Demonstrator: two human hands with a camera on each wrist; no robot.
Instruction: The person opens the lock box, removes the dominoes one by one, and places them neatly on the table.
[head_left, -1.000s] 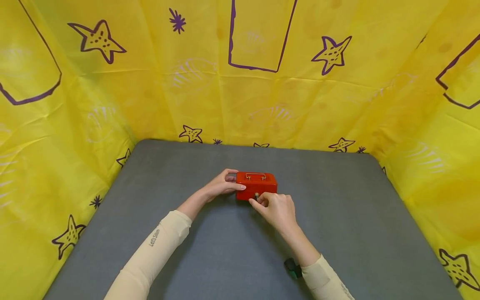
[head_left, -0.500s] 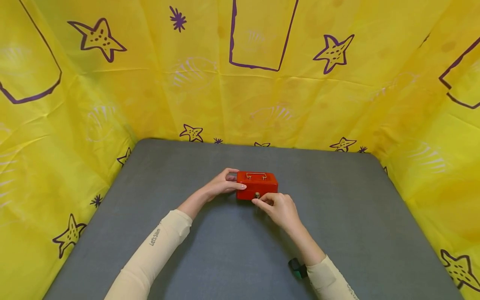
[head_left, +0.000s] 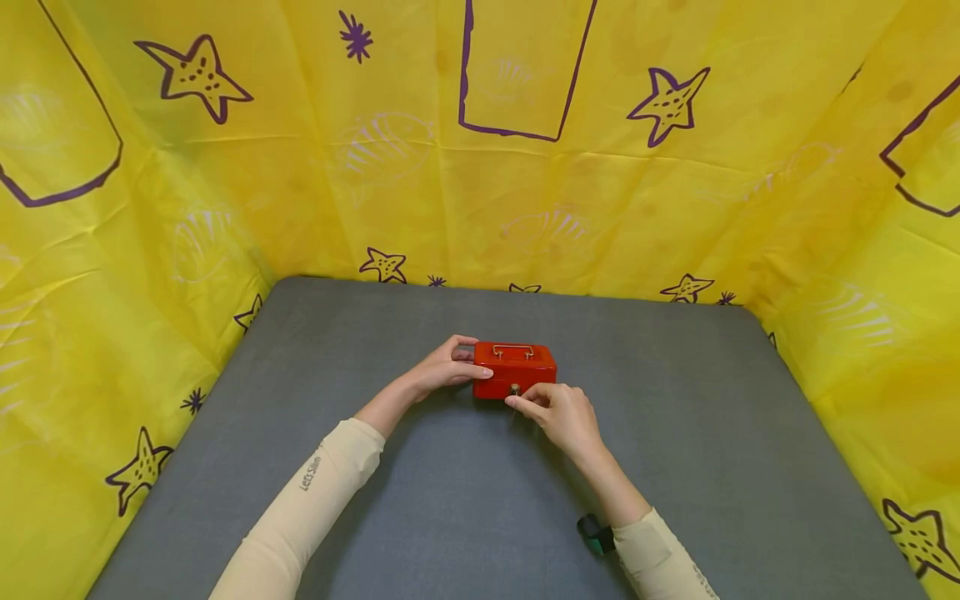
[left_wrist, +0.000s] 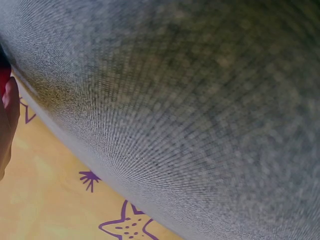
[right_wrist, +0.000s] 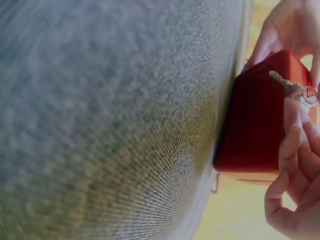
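A small red cash box [head_left: 519,373] with a wire handle on its lid sits on the grey table, lid down. My left hand [head_left: 441,367] grips its left end, thumb on the front face and fingers behind. At the round lock [head_left: 514,389] on the front, my right hand [head_left: 567,418] pinches a key with thumb and forefinger. In the right wrist view, a silver key [right_wrist: 281,79] hangs on a ring beside those fingertips; the part inside the pinch is hidden. Only a sliver of the left hand [left_wrist: 7,125] shows in the left wrist view.
The grey tabletop [head_left: 420,517] extends around the box on all sides. Yellow cloth [head_left: 300,183] with purple starfish drawings stands behind and along both sides of the table. A dark band-like object [head_left: 595,534] is at the right wrist.
My right hand has shifted slightly to the right, its fingers turning so that the lock shows more plainly. The left hand and the box have stayed nearly still.
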